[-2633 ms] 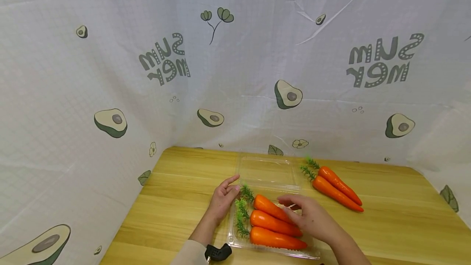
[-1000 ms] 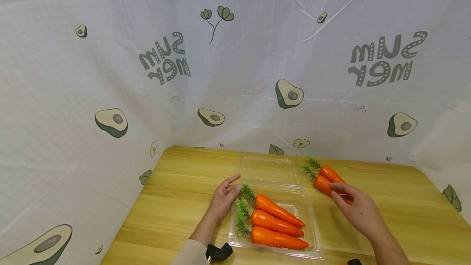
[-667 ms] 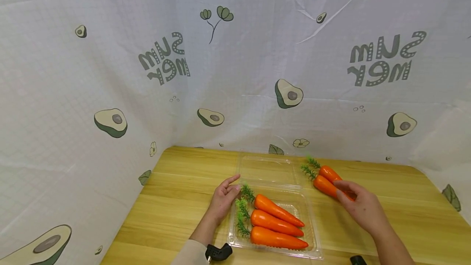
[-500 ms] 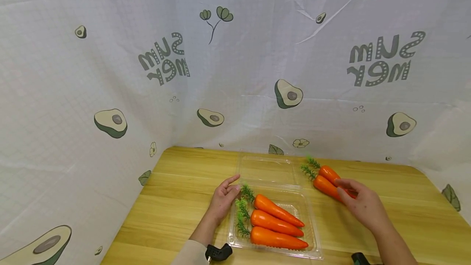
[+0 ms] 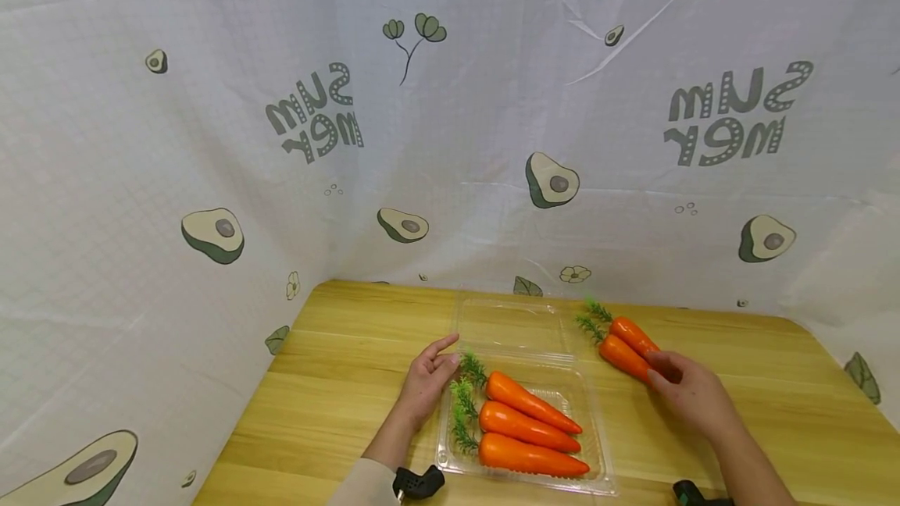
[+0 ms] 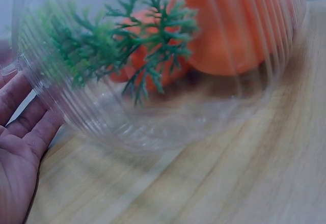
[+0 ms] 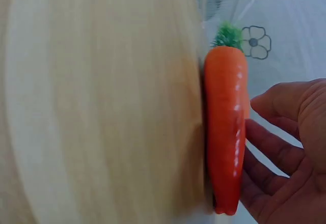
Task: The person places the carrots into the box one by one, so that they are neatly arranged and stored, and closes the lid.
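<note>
In the head view, a clear plastic clamshell container [image 5: 601,443] lies with its lid [image 5: 513,322] folded back. Three orange carrots [image 5: 527,455] with green tops rest side by side in it. My left hand [image 5: 424,383] stays at its left side, fingertips right at the wall; the left wrist view shows the fingers [image 6: 35,127] extended along the ribbed plastic. To the right, two more carrots [image 5: 622,356] lie together on the table. My right hand [image 5: 692,393] hovers over their tapered ends, which it hides. In the right wrist view its fingers [image 7: 275,145] reach behind the nearer carrot [image 7: 224,127].
The wooden table [image 5: 337,428] meets a white cloth [image 5: 450,139] printed with avocados and lettering at the back and sides. Black devices show at the left wrist [image 5: 418,482] and near the right forearm [image 5: 692,493].
My right hand has left the carrots in the container and moved right to the two on the table, then shifted slightly along them. The left hand has stayed in place.
</note>
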`<state>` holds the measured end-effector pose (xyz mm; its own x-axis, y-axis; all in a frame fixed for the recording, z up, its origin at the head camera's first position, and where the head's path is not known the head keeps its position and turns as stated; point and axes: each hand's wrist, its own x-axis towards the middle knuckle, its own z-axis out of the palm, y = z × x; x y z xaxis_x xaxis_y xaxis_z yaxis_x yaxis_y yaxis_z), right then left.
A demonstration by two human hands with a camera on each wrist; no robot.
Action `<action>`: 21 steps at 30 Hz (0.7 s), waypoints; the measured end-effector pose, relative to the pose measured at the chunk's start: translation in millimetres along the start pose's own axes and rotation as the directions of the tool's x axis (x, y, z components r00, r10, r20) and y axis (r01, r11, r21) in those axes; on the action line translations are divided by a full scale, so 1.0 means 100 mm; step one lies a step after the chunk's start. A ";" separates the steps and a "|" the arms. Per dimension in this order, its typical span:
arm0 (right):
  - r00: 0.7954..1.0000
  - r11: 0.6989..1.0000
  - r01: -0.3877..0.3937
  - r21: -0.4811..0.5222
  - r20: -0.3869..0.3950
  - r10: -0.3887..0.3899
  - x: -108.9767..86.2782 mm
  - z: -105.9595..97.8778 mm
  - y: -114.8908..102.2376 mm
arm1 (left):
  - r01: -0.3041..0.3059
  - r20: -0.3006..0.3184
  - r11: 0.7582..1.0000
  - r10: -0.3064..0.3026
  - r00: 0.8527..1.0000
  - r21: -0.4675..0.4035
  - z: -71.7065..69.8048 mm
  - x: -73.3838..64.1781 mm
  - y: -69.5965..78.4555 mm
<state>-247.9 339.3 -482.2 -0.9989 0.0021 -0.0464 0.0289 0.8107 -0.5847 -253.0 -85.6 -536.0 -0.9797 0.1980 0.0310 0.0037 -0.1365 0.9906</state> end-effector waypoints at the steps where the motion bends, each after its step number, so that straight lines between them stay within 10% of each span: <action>1: 1.000 1.000 0.002 -0.006 0.001 -0.002 0.00 0.02 0.02 | -0.001 0.001 1.000 0.001 1.000 0.004 0.00 0.00 0.00; 21: 0.998 0.999 -0.028 -0.030 0.057 0.030 -0.02 0.10 0.02 | 0.001 0.009 1.000 -0.001 1.000 -0.021 0.02 0.01 0.00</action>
<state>-245.7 335.4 -491.5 -0.9939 -0.0073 -0.1101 0.0558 0.8274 -0.5588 -253.3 -83.9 -535.8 -0.9779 0.2067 0.0314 -0.0014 -0.1569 0.9876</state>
